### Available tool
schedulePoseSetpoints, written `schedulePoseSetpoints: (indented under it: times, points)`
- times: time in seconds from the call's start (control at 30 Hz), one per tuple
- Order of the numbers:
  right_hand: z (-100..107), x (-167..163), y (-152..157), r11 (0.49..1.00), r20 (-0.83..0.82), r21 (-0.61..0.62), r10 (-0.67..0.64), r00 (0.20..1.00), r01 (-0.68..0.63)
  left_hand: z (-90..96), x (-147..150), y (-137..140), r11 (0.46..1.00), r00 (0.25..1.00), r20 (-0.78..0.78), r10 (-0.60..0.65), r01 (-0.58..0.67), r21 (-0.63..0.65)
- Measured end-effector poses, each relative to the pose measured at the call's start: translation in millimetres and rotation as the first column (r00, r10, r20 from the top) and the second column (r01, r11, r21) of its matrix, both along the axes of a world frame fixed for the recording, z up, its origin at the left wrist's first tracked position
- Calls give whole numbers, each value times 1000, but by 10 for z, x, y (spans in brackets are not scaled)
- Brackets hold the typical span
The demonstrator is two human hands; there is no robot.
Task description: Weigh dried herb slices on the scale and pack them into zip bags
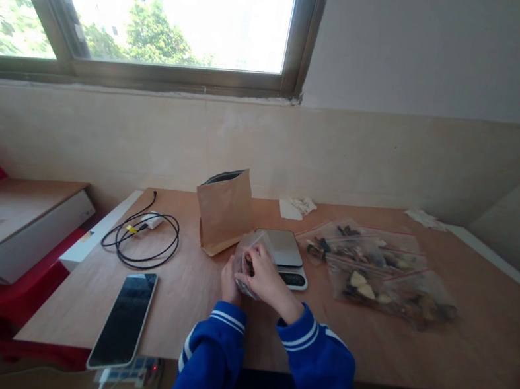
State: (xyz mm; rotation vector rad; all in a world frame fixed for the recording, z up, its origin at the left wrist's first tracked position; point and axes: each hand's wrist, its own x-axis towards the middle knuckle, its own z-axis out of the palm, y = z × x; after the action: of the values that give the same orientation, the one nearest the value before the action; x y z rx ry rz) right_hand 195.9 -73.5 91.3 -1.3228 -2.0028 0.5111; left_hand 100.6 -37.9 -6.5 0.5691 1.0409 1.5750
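Head view: L hand (230, 283) & R hand (268, 280) meet mid-table, both w/ blue sleeves w/ white stripes. Small clear bag (245, 244) is between them, tilted, just in front of the scale's left side; some dark bits show thru the plastic. L fingers wrapped round the left/near side of the bag, pressed to it. R fingers bent in close together at the bag's upper part, thumb low; can't tell if they pinch the plastic or smth inside.

Kitchen scale (286, 251) just beyond the hands, slightly right, w/ metal plate & dark display on its near side. Brown paper pouch (226, 212) stands far-left of the hands, top open. Right side: zip bags (368, 293) w/ red seal strips, lying flat & overlapping, dark + pale pieces inside, exact no. unclear. Far edge, near the wall: crumpled tissue (304, 206).

Left side: coiled black cable (177, 243) w/ yellow tag, white plug (151, 220) next to it. Phone (125, 318) near-left, dark screen up, near end reaching past the table (188, 316) edge as seen from here. Window (172, 5) far left.
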Motion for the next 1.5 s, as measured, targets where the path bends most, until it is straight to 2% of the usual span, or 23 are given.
schedulePoseSetpoints:
  times: [0.27, 0.37, 0.5, 0.6, 0.7, 0.8, 0.9, 0.97, 1.07, 1.17, 1.23, 1.3, 1.37, 1.5]
  points:
    - [87, 45, 5, 994, -53, -50, 99, 994, -102, -5, 47, 5, 999, 984, 174, 35, -34, -13]
    - [92, 81, 29, 996, -74, -27, 77, 994, -79, 8, 59, 15, 999, 975, 218, 35, -32, -17]
    - [123, 127, 50, 998, -207, 18, 69, 976, -67, 55, 58, 4, 999, 961, 271, 48, -40, -33]
    - [210, 145, 100, 997, -338, 69, 57, 940, -35, 115, 44, -29, 998, 953, 304, 10, 10, -66]
    - [424, 137, 254, 985, -469, 169, 60, 881, 23, 188, 30, -72, 995, 952, 301, -57, 80, -64]
    - [796, 78, 522, 951, -549, 306, 144, 824, 38, 237, 27, -99, 993, 952, 298, -69, 93, -68]
    - [1187, -41, 834, 891, -522, 454, 257, 813, 10, 242, 32, -106, 992, 954, 297, -47, 79, -96]
    - [1334, -139, 1029, 861, -480, 507, 309, 821, -27, 230, 36, -104, 993, 955, 296, -33, 65, -97]
    - [1275, -270, 1254, 839, -390, 539, 326, 861, -73, 212, 41, -93, 993, 955, 295, -36, 67, -97]
    - [994, -339, 1345, 849, -289, 513, 307, 907, -125, 201, 45, -78, 991, 951, 307, -28, 66, -116]
    - [824, -351, 1342, 865, -283, 488, 288, 915, -121, 196, 46, -69, 990, 947, 320, -8, 52, -130]
    - [747, -349, 1326, 873, -323, 476, 285, 902, -105, 192, 47, -67, 990, 947, 321, 1, 45, -136]
    - [781, -348, 1332, 868, -358, 483, 313, 880, -112, 189, 46, -68, 989, 949, 314, -13, 58, -134]
    - [1033, -381, 1464, 844, -382, 528, 336, 861, -96, 176, 38, -63, 989, 945, 327, -19, 67, -134]
